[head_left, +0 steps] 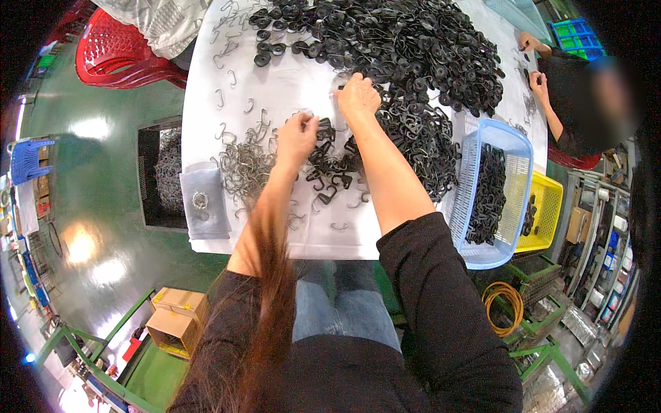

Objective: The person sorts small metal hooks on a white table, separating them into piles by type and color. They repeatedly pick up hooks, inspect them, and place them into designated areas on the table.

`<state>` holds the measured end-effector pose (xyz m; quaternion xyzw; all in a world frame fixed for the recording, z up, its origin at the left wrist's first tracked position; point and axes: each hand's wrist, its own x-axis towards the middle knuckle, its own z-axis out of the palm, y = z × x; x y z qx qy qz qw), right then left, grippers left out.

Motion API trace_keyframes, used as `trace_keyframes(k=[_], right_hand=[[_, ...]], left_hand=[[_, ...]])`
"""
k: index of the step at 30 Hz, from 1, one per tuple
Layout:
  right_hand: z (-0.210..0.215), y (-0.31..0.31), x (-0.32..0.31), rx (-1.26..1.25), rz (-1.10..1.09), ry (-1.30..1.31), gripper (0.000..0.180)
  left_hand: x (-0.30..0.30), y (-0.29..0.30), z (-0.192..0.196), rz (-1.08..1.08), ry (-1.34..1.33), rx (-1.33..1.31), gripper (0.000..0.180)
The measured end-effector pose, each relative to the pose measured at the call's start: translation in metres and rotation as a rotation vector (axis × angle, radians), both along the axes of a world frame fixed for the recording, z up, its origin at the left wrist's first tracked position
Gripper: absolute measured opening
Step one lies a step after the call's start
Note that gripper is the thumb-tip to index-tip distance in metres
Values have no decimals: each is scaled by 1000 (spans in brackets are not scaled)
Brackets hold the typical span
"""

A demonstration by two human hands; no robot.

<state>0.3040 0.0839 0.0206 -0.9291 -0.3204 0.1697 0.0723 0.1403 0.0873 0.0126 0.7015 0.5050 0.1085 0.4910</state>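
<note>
My left hand (299, 140) is closed in a pinch above the table, beside a few black hook-shaped pieces (332, 165). Farther out, my right hand (359, 100) has its fingers curled together at the near edge of a big heap of black round pieces (406, 48). Whatever either hand grips is too small or hidden to name. Bare metal wire hooks (249, 165) lie scattered left of and under my left forearm. To the right of my right forearm spreads a pile of black hooks (421, 148). All of it rests on a white-covered table (317, 237).
At the table's right edge stands a light blue basket (511, 206) holding black hooks, with a yellow basket (547, 213) beyond it. A clear plastic bag (205, 206) lies at the left edge, near a dark crate (162, 175) of wire hooks. A co-worker's hands (538, 84) handle pieces far right.
</note>
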Motion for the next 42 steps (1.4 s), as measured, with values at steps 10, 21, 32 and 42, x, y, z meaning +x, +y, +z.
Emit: trace_keyframes(k=[10, 21, 32, 42], right_hand=[[-12, -12, 1, 191, 5, -7, 47], [-21, -12, 15, 121, 114, 107, 49], [-16, -23, 19, 74, 214, 64, 40], [-15, -50, 34, 405, 141, 697, 23]], left_hand=[[6, -9, 5, -105, -101, 152, 23], [-48, 10, 22, 191, -572, -656, 35], [-40, -10, -3, -59, 130, 195, 28], [-73, 2, 32, -85, 67, 160, 23]])
